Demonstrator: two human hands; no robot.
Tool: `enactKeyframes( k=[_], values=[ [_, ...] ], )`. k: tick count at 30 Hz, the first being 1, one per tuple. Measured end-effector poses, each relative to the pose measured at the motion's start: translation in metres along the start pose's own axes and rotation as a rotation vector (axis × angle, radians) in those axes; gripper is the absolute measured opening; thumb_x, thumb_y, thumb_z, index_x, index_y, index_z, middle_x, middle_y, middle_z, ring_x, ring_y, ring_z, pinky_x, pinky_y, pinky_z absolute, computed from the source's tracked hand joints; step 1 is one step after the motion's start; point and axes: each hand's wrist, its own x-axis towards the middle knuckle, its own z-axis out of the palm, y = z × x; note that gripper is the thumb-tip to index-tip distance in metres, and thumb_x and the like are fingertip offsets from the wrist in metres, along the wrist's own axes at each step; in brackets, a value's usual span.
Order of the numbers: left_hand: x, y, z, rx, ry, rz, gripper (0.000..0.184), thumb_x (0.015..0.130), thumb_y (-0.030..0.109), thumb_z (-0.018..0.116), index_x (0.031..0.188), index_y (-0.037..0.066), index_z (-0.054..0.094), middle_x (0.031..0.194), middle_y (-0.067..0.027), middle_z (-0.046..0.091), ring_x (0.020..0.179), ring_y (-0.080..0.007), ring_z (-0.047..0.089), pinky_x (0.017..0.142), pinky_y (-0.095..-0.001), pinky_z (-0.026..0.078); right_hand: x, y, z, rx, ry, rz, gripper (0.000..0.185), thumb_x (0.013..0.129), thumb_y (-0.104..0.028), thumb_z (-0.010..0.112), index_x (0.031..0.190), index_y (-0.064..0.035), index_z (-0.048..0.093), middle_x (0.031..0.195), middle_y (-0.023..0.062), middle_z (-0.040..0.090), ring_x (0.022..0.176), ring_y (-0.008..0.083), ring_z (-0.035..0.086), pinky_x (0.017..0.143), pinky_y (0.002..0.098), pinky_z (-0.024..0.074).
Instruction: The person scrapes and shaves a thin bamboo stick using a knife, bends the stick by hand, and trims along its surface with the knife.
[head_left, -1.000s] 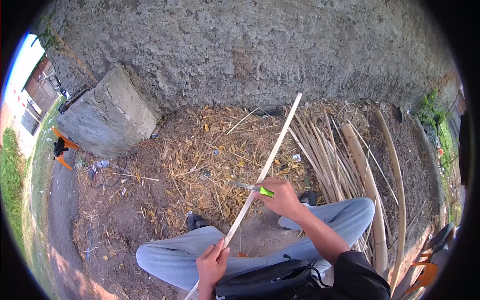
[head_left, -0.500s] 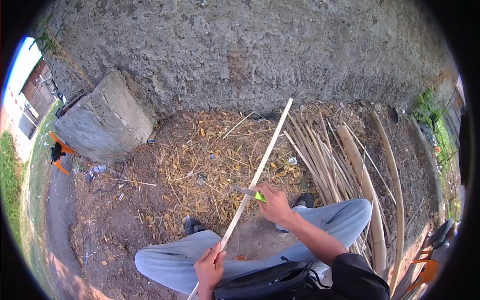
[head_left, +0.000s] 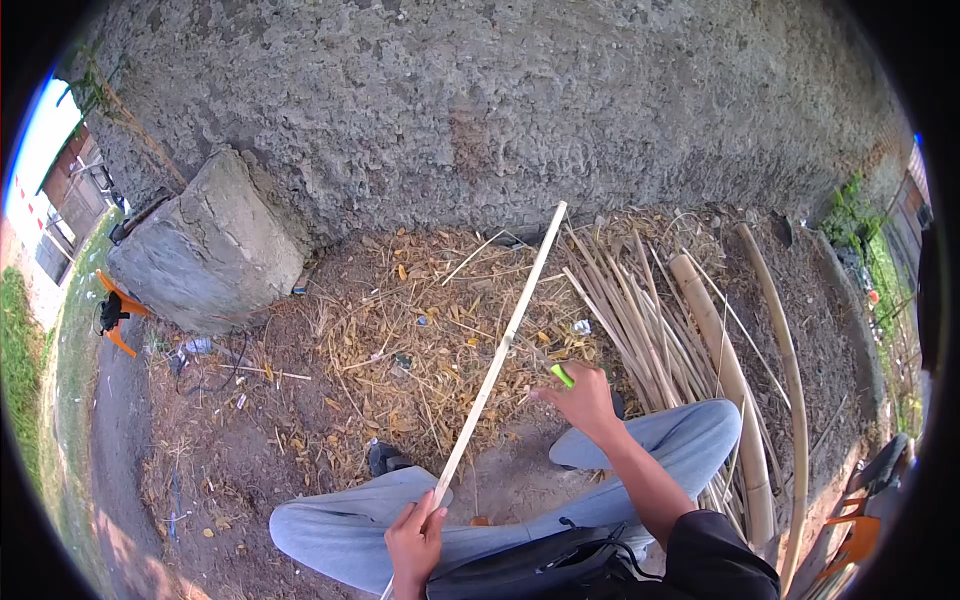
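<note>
A long pale bamboo strip [head_left: 490, 375] slants from the bottom centre up toward the wall. My left hand [head_left: 415, 538] is closed around its lower part, above my lap. To the right of the strip, my right hand [head_left: 583, 397] grips a knife by its bright green handle [head_left: 562, 375]. The blade is blurred and points up and left toward the strip; whether it touches the strip I cannot tell.
A rough grey wall [head_left: 400, 130] runs behind. Thin bamboo strips [head_left: 640, 330] and thicker poles [head_left: 725, 350] lie at the right. A concrete block [head_left: 215, 245] stands at the left. Dry shavings [head_left: 400, 350] cover the ground ahead.
My right hand and the knife have moved right, away from the strip's lower side. The strip's upper end has shifted left and stands a little steeper. My left hand still holds it.
</note>
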Motion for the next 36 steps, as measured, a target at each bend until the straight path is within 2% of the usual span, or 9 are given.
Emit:
enactKeyframes(
  k=[3, 5, 7, 9, 10, 13, 25, 33, 36],
  values=[
    [-0.002, -0.003, 0.002, -0.018, 0.014, 0.014, 0.034, 0.083, 0.011, 0.076, 0.116, 0.003, 0.071, 0.071, -0.0101, 0.059, 0.053, -0.0219, 0.055, 0.053, -0.0342, 0.044, 0.009, 0.028, 0.018, 0.239, 0.266, -0.108, 0.039, 0.078, -0.028, 0.086, 0.100, 0.0022, 0.074, 0.080, 0.0136, 0.071, 0.060, 0.0190, 0.063, 0.058, 0.0327, 0.0486],
    [-0.003, -0.005, 0.002, -0.004, 0.011, 0.022, 0.034, 0.082, 0.010, 0.077, 0.115, 0.003, 0.071, 0.071, -0.0102, 0.060, 0.053, -0.0217, 0.056, 0.052, -0.0341, 0.044, 0.023, 0.033, 0.015, 0.644, 0.202, 0.240, 0.042, 0.082, -0.027, 0.084, 0.109, 0.0045, 0.073, 0.085, 0.0104, 0.073, 0.063, 0.0128, 0.061, 0.059, 0.0298, 0.0489],
    [-0.004, -0.004, 0.002, -0.011, 0.008, 0.038, 0.034, 0.082, 0.010, 0.078, 0.115, 0.003, 0.071, 0.070, -0.0102, 0.060, 0.052, -0.0216, 0.056, 0.052, -0.0339, 0.044, 0.035, 0.020, 0.004, 0.839, 0.193, 0.325, 0.036, 0.087, -0.025, 0.080, 0.107, 0.0047, 0.072, 0.073, 0.0039, 0.066, 0.055, 0.0095, 0.053, 0.053, 0.0269, 0.0424],
    [-0.005, -0.005, 0.003, -0.018, 0.009, 0.051, 0.034, 0.082, 0.010, 0.078, 0.114, 0.004, 0.072, 0.070, -0.0101, 0.060, 0.052, -0.0216, 0.056, 0.052, -0.0338, 0.043, 0.050, 0.013, 0.002, 1.242, 0.109, 0.474, 0.029, 0.092, -0.021, 0.074, 0.109, 0.0020, 0.068, 0.091, 0.0083, 0.071, 0.049, 0.0010, 0.037, 0.044, 0.0215, 0.0311],
    [-0.006, -0.006, 0.002, -0.006, 0.005, 0.063, 0.034, 0.081, 0.010, 0.078, 0.114, 0.004, 0.072, 0.069, -0.0098, 0.059, 0.052, -0.0215, 0.056, 0.051, -0.0338, 0.043, 0.056, 0.005, 0.002, 1.313, 0.109, 0.466, 0.026, 0.092, -0.022, 0.074, 0.106, 0.0000, 0.069, 0.060, -0.0038, 0.049, 0.045, 0.0043, 0.028, 0.045, 0.0255, 0.0246],
    [-0.008, -0.009, 0.002, 0.005, 0.019, 0.091, 0.034, 0.081, 0.010, 0.079, 0.113, 0.004, 0.072, 0.068, -0.0094, 0.059, 0.052, -0.0214, 0.056, 0.051, -0.0334, 0.043, 0.068, -0.002, 0.010, 1.434, 0.107, 0.490, 0.023, 0.093, -0.021, 0.073, 0.103, -0.0004, 0.069, 0.064, -0.0027, 0.053, 0.045, 0.0044, 0.032, 0.045, 0.0247, 0.0270],
    [-0.012, -0.011, -0.003, 0.007, -0.023, 0.111, 0.035, 0.080, 0.010, 0.079, 0.113, 0.002, 0.072, 0.069, -0.0095, 0.058, 0.054, -0.0204, 0.055, 0.053, -0.0321, 0.045, 0.065, 0.002, 0.026, 1.222, 0.093, 0.391, 0.026, 0.100, -0.024, 0.062, 0.084, -0.0039, 0.061, 0.063, -0.0027, 0.049, 0.045, 0.0060, 0.034, 0.044, 0.0255, 0.0267],
    [-0.009, -0.008, -0.001, 0.044, 0.020, 0.092, 0.033, 0.082, 0.012, 0.077, 0.113, 0.004, 0.072, 0.069, -0.0094, 0.059, 0.052, -0.0223, 0.057, 0.051, -0.0334, 0.044, 0.056, 0.006, 0.021, 1.453, 0.152, 0.579, 0.035, 0.103, -0.034, 0.056, 0.078, -0.0114, 0.045, 0.065, -0.0006, 0.047, 0.045, 0.0072, 0.033, 0.040, 0.0243, 0.0255],
    [-0.009, -0.006, -0.003, 0.040, 0.052, 0.093, 0.033, 0.081, 0.011, 0.078, 0.113, 0.003, 0.072, 0.069, -0.0094, 0.059, 0.052, -0.0225, 0.056, 0.051, -0.0337, 0.044, 0.045, -0.001, 0.027, 1.229, 0.226, 0.539, 0.035, 0.095, -0.034, 0.069, 0.108, -0.0024, 0.059, 0.076, 0.0030, 0.059, 0.045, 0.0039, 0.035, 0.038, 0.0241, 0.0253]
  ],
)
